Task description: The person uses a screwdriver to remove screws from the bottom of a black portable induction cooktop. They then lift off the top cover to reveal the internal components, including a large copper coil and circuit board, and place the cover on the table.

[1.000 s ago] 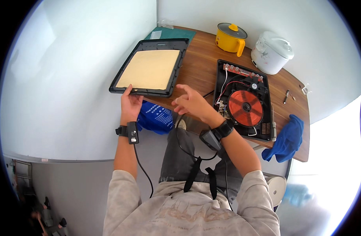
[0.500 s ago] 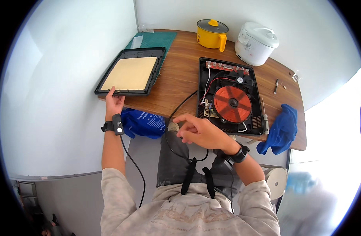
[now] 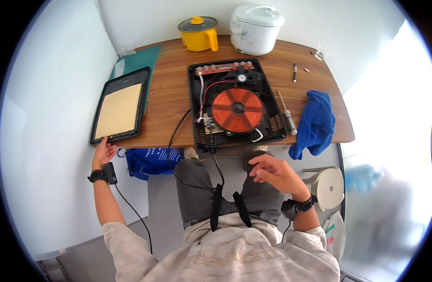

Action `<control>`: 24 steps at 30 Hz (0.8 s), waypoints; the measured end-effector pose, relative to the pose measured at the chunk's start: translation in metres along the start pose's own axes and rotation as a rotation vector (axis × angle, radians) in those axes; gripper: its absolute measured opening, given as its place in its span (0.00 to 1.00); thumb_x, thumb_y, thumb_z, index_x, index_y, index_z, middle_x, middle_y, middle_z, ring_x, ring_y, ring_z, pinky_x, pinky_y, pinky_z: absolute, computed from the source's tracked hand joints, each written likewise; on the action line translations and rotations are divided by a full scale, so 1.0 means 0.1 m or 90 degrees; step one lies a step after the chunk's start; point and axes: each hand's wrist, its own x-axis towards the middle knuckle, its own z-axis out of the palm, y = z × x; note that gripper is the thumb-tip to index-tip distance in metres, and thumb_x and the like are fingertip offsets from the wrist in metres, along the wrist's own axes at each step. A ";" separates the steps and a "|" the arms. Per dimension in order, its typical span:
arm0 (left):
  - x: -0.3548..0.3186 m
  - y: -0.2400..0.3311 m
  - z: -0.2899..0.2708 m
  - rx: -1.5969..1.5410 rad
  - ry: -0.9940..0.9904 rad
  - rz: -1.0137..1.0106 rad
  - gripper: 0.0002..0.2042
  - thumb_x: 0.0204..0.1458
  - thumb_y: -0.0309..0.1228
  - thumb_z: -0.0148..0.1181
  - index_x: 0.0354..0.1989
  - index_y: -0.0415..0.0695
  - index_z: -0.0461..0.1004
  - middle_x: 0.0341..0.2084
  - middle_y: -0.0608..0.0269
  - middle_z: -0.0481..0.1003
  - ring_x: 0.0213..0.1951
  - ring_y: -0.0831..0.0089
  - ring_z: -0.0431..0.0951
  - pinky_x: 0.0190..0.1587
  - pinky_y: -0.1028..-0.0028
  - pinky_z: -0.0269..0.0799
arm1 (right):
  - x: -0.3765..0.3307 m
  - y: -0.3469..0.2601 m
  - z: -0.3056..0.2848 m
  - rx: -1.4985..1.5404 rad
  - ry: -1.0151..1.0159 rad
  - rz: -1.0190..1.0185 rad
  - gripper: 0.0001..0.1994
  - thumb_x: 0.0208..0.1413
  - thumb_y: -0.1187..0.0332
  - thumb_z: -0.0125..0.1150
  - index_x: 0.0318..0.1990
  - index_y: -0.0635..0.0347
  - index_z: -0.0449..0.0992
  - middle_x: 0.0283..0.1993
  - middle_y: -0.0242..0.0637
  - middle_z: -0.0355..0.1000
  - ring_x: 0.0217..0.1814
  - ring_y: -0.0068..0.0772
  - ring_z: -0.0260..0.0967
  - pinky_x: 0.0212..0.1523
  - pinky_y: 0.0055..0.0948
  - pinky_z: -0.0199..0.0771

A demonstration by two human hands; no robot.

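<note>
My left hand (image 3: 104,153) is at the near edge of a shallow black cover (image 3: 146,96), which lies face-up at the table's left with a beige sheet (image 3: 119,112) inside. The thumb touches the cover's rim; the other fingers, loosely bent and apart from it, show just below the edge. My right hand (image 3: 278,176) hovers over my right thigh, holding nothing, its fingers loosely curled and apart. Nearest to it is the opened black base of an induction cooker (image 3: 275,132), with a round copper coil (image 3: 251,110), a red circuit strip (image 3: 224,68) and a fan inside.
A black cord (image 3: 178,126) loops from the base over my lap. Right of the base are a screwdriver (image 3: 288,116), a blue cloth (image 3: 314,120) and a pen (image 3: 295,73). Behind stand a yellow pot (image 3: 193,41) and white rice cooker (image 3: 256,34). A green mat (image 3: 147,57) reaches under the cover.
My view has shifted, so the table appears further left. The cover now lies flatter, and my left fingers have come out from under its edge. My right hand has moved right, away from the cord.
</note>
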 end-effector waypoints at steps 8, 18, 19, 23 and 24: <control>0.02 0.05 -0.05 0.164 0.026 -0.004 0.24 0.59 0.58 0.54 0.32 0.46 0.69 0.24 0.62 0.77 0.25 0.72 0.79 0.30 0.66 0.79 | -0.37 0.29 -0.45 -0.018 0.225 0.031 0.13 0.64 0.74 0.53 0.54 0.63 0.73 0.39 0.36 0.78 0.37 0.22 0.75 0.41 0.24 0.76; -0.65 0.21 0.55 0.314 0.061 0.076 0.18 0.60 0.50 0.54 0.29 0.48 0.71 0.19 0.68 0.73 0.21 0.80 0.72 0.26 0.73 0.71 | -0.40 0.56 -0.70 -0.038 0.284 0.011 0.12 0.63 0.75 0.52 0.53 0.63 0.74 0.37 0.36 0.78 0.36 0.23 0.76 0.39 0.24 0.76; -0.85 0.28 0.72 0.334 0.033 0.107 0.18 0.60 0.50 0.54 0.30 0.47 0.72 0.19 0.68 0.73 0.21 0.80 0.72 0.25 0.74 0.70 | -0.38 0.58 -0.73 -0.044 0.286 0.013 0.12 0.63 0.75 0.52 0.53 0.63 0.74 0.37 0.35 0.78 0.36 0.23 0.76 0.39 0.24 0.76; -1.57 0.41 1.34 0.359 -0.106 0.205 0.15 0.62 0.45 0.54 0.35 0.45 0.75 0.20 0.67 0.74 0.21 0.82 0.71 0.24 0.79 0.69 | -0.30 0.61 -0.77 -0.087 0.277 0.027 0.13 0.62 0.75 0.52 0.53 0.63 0.74 0.36 0.35 0.78 0.35 0.23 0.76 0.39 0.24 0.77; -1.74 0.43 1.50 0.351 -0.147 0.226 0.15 0.63 0.44 0.54 0.36 0.44 0.75 0.20 0.67 0.74 0.21 0.82 0.71 0.24 0.80 0.69 | -0.28 0.62 -0.78 -0.084 0.271 0.021 0.13 0.62 0.75 0.52 0.52 0.63 0.74 0.36 0.35 0.78 0.35 0.23 0.76 0.39 0.23 0.77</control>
